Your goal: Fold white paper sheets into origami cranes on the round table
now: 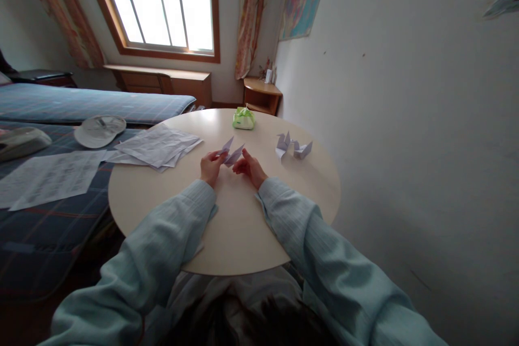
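Note:
Above the middle of the round table (pixel 243 227), my left hand (pixel 211 166) pinches a piece of folded white paper (pixel 234 157) with two pointed flaps sticking up. Close by on its right side is my right hand (pixel 252 167), fingers apart and partly curled; whether a fingertip touches the paper I cannot tell. Two folded paper birds (pixel 284 145) stand farther right on the tabletop, side by side. My palms and the paper's lower part are partly hidden.
A green-and-white tissue pack (pixel 244 119) sits at the table's far edge. Loose paper sheets (pixel 158 145) overlap the left edge. Beyond them a white cap (pixel 100 131) and printed sheets (pixel 52 177) lie on the plaid bed (pixel 36 238). A wall (pixel 405 146) rises at right.

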`<move>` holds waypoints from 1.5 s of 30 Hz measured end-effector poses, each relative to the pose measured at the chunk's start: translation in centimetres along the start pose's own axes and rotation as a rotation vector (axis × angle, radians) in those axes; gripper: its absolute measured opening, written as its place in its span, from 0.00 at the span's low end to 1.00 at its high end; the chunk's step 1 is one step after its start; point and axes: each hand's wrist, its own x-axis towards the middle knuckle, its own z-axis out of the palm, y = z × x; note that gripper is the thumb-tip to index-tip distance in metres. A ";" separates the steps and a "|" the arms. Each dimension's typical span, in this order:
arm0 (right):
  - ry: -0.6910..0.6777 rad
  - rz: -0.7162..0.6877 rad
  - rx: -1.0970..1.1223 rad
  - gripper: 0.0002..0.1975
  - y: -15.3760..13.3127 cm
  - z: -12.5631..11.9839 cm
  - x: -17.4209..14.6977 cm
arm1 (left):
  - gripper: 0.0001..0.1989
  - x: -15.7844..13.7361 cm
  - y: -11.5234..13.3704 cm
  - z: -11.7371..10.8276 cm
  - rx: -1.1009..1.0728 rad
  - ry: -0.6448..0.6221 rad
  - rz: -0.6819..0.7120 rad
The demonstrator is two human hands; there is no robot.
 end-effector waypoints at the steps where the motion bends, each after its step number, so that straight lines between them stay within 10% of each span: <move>1: -0.005 -0.002 0.008 0.30 0.0 0.0 0.0 | 0.19 0.0 0.0 0.0 -0.002 0.001 0.002; 45: -0.108 0.076 0.035 0.35 -0.1 0.0 0.1 | 0.19 0.3 -0.5 -0.1 0.005 -0.004 0.026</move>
